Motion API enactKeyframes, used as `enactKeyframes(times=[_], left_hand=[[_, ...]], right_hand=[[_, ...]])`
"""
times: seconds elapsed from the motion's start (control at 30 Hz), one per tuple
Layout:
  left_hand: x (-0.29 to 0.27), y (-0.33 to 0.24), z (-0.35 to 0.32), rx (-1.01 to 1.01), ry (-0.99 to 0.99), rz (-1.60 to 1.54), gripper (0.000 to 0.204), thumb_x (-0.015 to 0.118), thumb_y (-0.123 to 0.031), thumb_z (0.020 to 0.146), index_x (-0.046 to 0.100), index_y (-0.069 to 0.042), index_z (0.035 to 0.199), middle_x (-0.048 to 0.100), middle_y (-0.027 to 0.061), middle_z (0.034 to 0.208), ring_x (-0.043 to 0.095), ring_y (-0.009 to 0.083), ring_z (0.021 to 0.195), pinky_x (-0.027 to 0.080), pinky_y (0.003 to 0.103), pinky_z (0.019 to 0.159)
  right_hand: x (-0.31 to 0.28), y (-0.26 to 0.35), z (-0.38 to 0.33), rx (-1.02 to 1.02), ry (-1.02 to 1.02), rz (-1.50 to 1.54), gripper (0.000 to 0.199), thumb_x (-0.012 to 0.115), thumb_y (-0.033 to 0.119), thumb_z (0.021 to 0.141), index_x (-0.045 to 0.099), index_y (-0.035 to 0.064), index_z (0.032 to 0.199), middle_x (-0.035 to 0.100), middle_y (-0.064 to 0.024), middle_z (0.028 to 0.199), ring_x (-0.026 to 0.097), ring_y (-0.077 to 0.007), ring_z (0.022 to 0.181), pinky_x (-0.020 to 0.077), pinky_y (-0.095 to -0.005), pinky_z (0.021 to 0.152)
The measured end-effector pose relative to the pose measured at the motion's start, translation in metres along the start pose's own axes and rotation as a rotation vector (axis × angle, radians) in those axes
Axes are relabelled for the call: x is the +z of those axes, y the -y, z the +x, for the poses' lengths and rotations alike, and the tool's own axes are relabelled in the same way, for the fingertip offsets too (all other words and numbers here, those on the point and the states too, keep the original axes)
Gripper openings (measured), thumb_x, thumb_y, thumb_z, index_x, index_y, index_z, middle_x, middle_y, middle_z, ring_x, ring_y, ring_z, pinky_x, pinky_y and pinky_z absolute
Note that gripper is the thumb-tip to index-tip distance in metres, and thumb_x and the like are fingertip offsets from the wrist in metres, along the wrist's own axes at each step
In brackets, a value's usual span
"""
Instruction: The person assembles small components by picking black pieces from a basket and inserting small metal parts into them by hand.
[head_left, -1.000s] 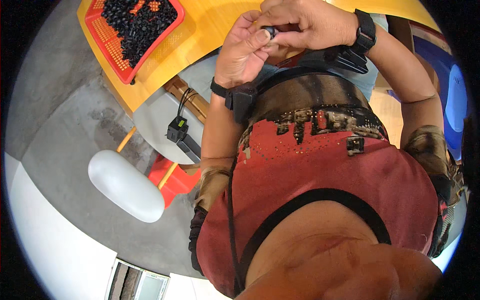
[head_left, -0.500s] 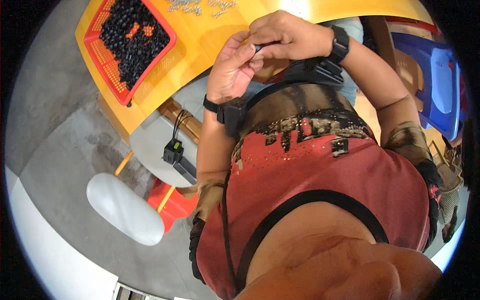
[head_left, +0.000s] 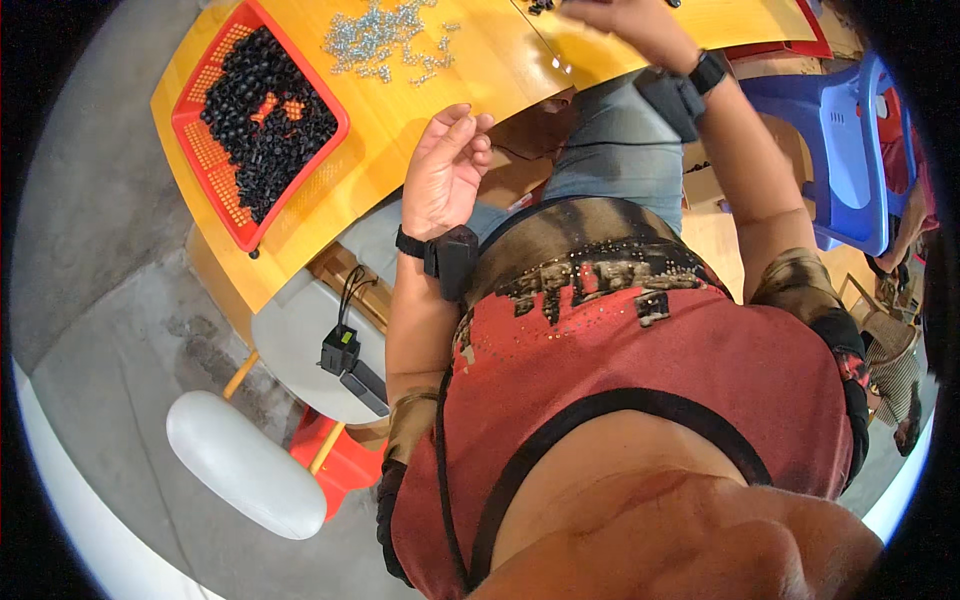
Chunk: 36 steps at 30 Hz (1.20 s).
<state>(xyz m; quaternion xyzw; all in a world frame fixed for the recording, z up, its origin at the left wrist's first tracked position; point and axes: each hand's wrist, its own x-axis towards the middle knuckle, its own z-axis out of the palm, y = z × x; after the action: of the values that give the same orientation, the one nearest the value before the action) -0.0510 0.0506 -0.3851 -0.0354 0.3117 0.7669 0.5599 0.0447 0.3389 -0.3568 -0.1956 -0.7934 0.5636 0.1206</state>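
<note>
My left hand [head_left: 443, 177] is raised at the table's front edge, palm partly toward me. Its fingers are curled and the thumb lies against the index finger; whatever they may pinch is hidden. Over the yellow table, at the top of the view, my right hand [head_left: 640, 25] reaches out with its fingers stretched leftward and slightly blurred. Beside those fingertips lie a few small black pieces [head_left: 541, 6]. A scatter of small silvery screw-like parts [head_left: 375, 38] lies on the table beyond my left hand.
A red plastic basket [head_left: 334, 150] with many small black parts and a few orange ones stands on the yellow table [head_left: 330, 207] at left. Below it are a grey-white stool seat [head_left: 285, 330] bearing a black device [head_left: 340, 348]. A blue plastic chair [head_left: 845, 150] stands at right.
My hands have parted. The right hand has moved up and away over the table, while the left has dropped slightly. The small dark piece that was between them no longer shows.
</note>
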Motion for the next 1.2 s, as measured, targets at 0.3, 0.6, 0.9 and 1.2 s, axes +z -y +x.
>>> enactKeyframes(times=[0.3, 0.6, 0.9, 1.2], left_hand=[[-0.007, -0.001, 0.0, 0.038, -0.08, -0.05, 0.014, 0.065, -0.009, 0.094, 0.062, -0.009, 0.107, 0.066, 0.0083, 0.099, 0.057, 0.0115, 0.077, 0.049, 0.023, 0.068], [-0.013, -0.003, 0.003, 0.023, -0.114, -0.081, 0.011, 0.065, -0.011, 0.094, 0.062, -0.01, 0.105, 0.066, 0.0074, 0.098, 0.056, 0.0135, 0.077, 0.048, 0.025, 0.067], [-0.015, -0.002, 0.003, 0.029, -0.105, -0.089, 0.011, 0.065, -0.01, 0.094, 0.061, -0.01, 0.104, 0.066, 0.0073, 0.097, 0.056, 0.0141, 0.078, 0.048, 0.026, 0.067], [-0.013, -0.002, 0.003, 0.024, -0.117, -0.092, 0.011, 0.064, -0.01, 0.094, 0.061, -0.01, 0.105, 0.066, 0.0071, 0.096, 0.056, 0.0145, 0.078, 0.047, 0.026, 0.067]], right_hand=[[-0.038, -0.003, 0.031, -0.102, -0.606, 0.343, 0.046, 0.071, 0.014, 0.091, 0.059, -0.0052, 0.13, 0.07, -0.0077, 0.092, 0.064, -0.0124, 0.075, 0.0518, -0.0262, 0.068], [0.038, -0.014, -0.016, -0.252, -0.109, -0.487, 0.023, 0.07, 0.018, 0.083, 0.073, 0.0003, 0.097, 0.069, -0.0204, 0.085, 0.069, -0.0304, 0.076, 0.0541, -0.0368, 0.07], [0.041, 0.024, 0.0, -0.027, -0.339, -0.401, 0.017, 0.065, 0.014, 0.079, 0.071, -0.0017, 0.081, 0.067, -0.0202, 0.077, 0.067, -0.0351, 0.072, 0.0533, -0.041, 0.066], [0.048, -0.007, 0.005, -0.195, -0.347, -0.593, 0.017, 0.066, 0.015, 0.081, 0.07, -0.0006, 0.086, 0.064, -0.0215, 0.083, 0.063, -0.0383, 0.08, 0.0511, -0.0443, 0.073]])
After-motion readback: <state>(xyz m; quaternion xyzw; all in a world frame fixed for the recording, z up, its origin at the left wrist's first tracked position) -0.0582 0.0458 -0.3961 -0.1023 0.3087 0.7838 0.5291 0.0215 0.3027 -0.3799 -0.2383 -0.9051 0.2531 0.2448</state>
